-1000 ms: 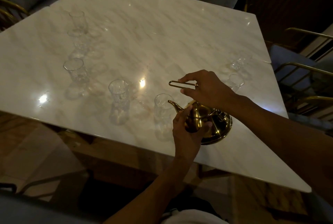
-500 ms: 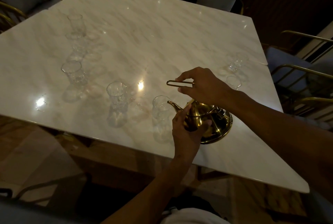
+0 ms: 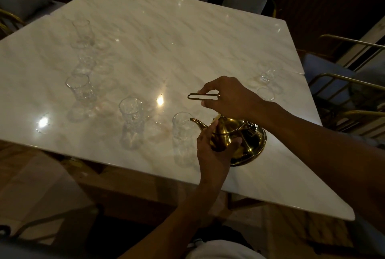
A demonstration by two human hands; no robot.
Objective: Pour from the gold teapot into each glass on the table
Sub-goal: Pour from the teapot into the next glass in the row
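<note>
Little is changing since the earlier frames: the right hand [image 3: 231,97] is still pinching the thin looped handle [image 3: 203,96] above the tilted gold teapot [image 3: 235,138], its spout [image 3: 198,122] staying at the rim of the nearest glass [image 3: 183,126]. The left hand [image 3: 214,148] is wrapping around the polished, rounded body, hiding its near side. In dim light the clear ribbed glasses are fading into the glossy marble table [image 3: 187,36], the far right pair [image 3: 265,84] hardest to make out.

The left hand [image 3: 214,148] reaches in from below, palm and fingers cupped, thumb raised. The right hand [image 3: 231,97] comes from the right, forearm bare, fingers pinched closed, wrist bent downward.
</note>
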